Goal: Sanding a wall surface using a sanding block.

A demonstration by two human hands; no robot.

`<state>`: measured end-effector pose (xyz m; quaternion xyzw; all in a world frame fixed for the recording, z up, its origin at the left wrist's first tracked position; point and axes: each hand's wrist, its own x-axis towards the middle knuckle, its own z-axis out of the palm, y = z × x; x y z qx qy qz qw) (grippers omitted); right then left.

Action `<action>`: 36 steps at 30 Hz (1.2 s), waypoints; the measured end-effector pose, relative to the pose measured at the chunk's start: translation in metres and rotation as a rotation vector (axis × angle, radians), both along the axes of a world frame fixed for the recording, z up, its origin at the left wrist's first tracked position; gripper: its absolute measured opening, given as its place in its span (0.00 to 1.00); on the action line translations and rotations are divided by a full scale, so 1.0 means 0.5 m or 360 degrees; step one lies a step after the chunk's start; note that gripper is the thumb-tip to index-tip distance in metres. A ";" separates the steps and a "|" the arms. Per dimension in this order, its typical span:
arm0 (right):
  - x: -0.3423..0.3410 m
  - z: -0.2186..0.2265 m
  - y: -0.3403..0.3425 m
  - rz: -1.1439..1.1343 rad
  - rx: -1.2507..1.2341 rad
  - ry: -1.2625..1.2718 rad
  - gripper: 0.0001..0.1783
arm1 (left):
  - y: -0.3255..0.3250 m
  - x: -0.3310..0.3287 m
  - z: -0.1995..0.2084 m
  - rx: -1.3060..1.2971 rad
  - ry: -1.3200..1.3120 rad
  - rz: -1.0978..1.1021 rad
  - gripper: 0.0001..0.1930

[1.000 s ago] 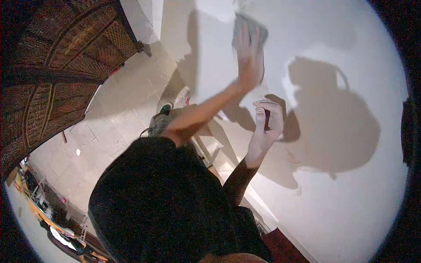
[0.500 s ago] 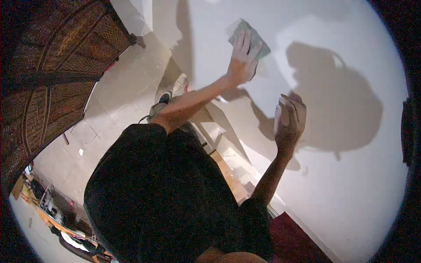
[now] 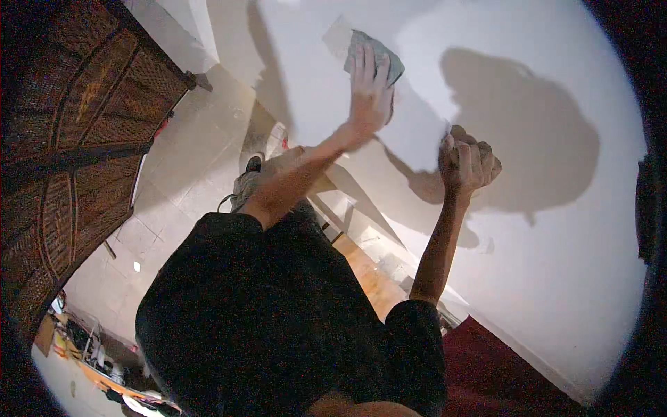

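Note:
My left hand [image 3: 372, 94] lies with fingers stretched over a grey-green sheet [image 3: 390, 64], pressing it against the white wall [image 3: 556, 278]. Whether the sheet is cloth or abrasive paper I cannot tell. Just beyond its upper left is a pale grey, squarish patch [image 3: 338, 36] on the wall. Lower and to the right, my right hand [image 3: 469, 160] is closed close to the wall, fingers curled in. A small whitish bit shows by its thumb, but what the fingers hold, if anything, is hidden.
A large brown woven panel [image 3: 97, 111] rises at the left over the tiled floor [image 3: 180, 167]. Cluttered items [image 3: 104, 361] lie at the lower left. A wooden board [image 3: 368, 274] sits along the wall's foot, with dark red fabric [image 3: 493, 368] at the lower right.
My left hand and the sheet have shifted left in view, uncovering more of the pale patch. My right hand has risen slightly and its fingers have curled tighter.

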<state>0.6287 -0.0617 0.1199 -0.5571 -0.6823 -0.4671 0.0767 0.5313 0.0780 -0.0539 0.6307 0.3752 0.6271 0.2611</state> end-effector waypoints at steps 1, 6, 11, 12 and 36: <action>-0.002 0.000 -0.002 0.0003 0.0002 0.0000 0.11 | 0.014 -0.014 -0.018 0.0111 0.0139 -0.0005 0.37; -0.010 -0.003 -0.001 -0.0259 -0.0184 0.0000 0.12 | 0.165 -0.048 -0.108 -0.0160 -0.0555 -0.0013 0.33; 0.005 -0.006 -0.004 -0.0020 -0.0012 -0.0008 0.11 | 0.057 -0.021 0.063 -0.0086 -0.0400 0.0325 0.32; 0.008 -0.008 -0.003 0.0000 -0.0001 0.0006 0.11 | 0.006 -0.014 0.062 -0.0119 -0.0308 0.0272 0.32; -0.163 -0.505 -0.461 -0.0106 0.0540 0.3166 0.14 | -0.348 0.095 0.026 -0.0453 -0.0164 -0.0311 0.31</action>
